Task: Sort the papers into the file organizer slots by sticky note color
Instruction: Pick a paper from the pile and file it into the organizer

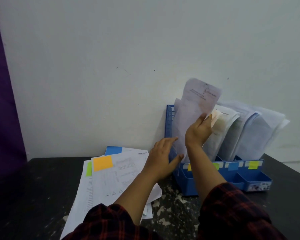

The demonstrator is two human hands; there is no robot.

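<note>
hands, two: right hand (198, 129) pinches one sheet (196, 108) over the blue organizer (220, 177), left hand (163, 157) spread wide at its leftmost slot; four colour tabs in front.

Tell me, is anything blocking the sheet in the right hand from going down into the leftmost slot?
Nothing visible blocks it. The right hand pinches the sheet, already standing in the organizer's leftmost slot beside papers already filed. The left hand rests open at the slot's front, not across it.

White wall (93, 66), dark speckled tabletop (33, 187), perhaps a purple curtain (0, 101)
</note>
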